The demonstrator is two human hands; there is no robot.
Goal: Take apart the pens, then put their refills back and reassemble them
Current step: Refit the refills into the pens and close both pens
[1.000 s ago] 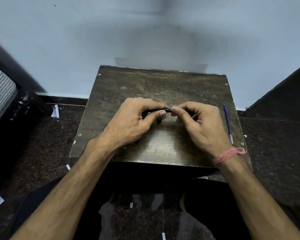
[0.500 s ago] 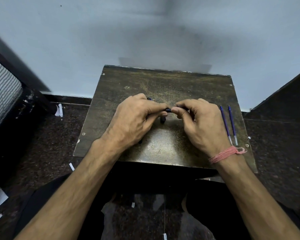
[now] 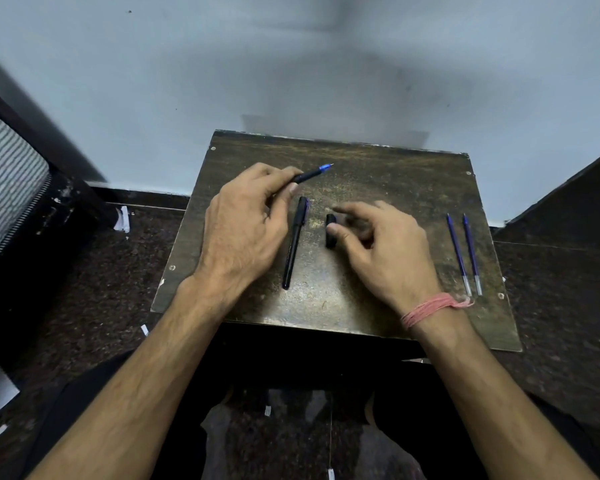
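Item: small dark table (image 3: 378, 161), centre of frame, set against a pale wall; dark speckled floor on both sides.

Left hand (image 3: 243, 223): placed centre-left of frame, closed around an uncapped pen (image 3: 310, 174). The blue tip is pointed toward the upper right, away from the body; the rear of the barrel is hidden in the fist.

Right hand (image 3: 385, 251): placed just right of centre, fingers bent and spread. A short black cap (image 3: 330, 233) is pinched, or is just being let go, between thumb and forefinger; which cannot be told, as the fingers are blurred. The cap is stood roughly on end on the table top.

Second pen (image 3: 296, 242): capped, black, laid flat between the two hands, nearer the left. Its long axis is run from lower left to upper centre, almost in line with the forearms. No hand is touching it.

Two refills (image 3: 463, 254): thin, blue, laid side by side at the right edge of the table, well apart from both hands, long axes near-parallel and slightly slanted. The right hand is the nearer.

Stage, as judged: dismantling is under way on the held pen, its cap already off. The next move is judged to turn on the barrel's tip end, which lies up and left of the right hand.
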